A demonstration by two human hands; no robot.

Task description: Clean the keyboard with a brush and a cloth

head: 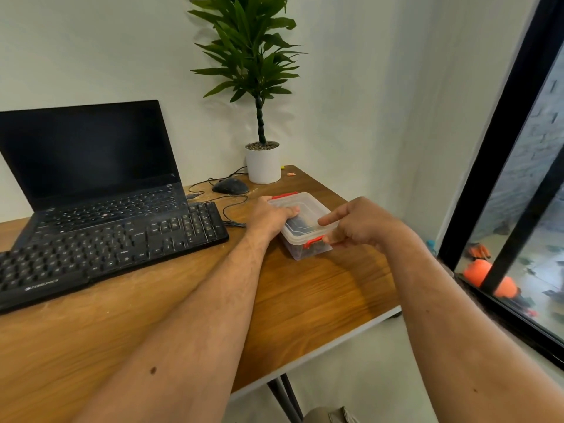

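Note:
A black keyboard [100, 248] lies on the wooden desk [305, 297] in front of a laptop. To its right stands a clear plastic box [308, 209] with a lid and red clips; dark contents show through, but I cannot tell what they are. My left hand [271, 216] rests on the box's left side with fingers laid over the lid. My right hand [357, 224] is at the box's near right corner, thumb and fingers pinching at the red clip [312, 242], forefinger stretched over the lid. No brush or cloth is visible.
A black laptop [91, 166] stands open behind the keyboard. A wired mouse [230, 187] and a white potted plant [263, 163] sit at the back. The desk's right edge lies just past the box; a dark-framed window [503, 166] is on the right.

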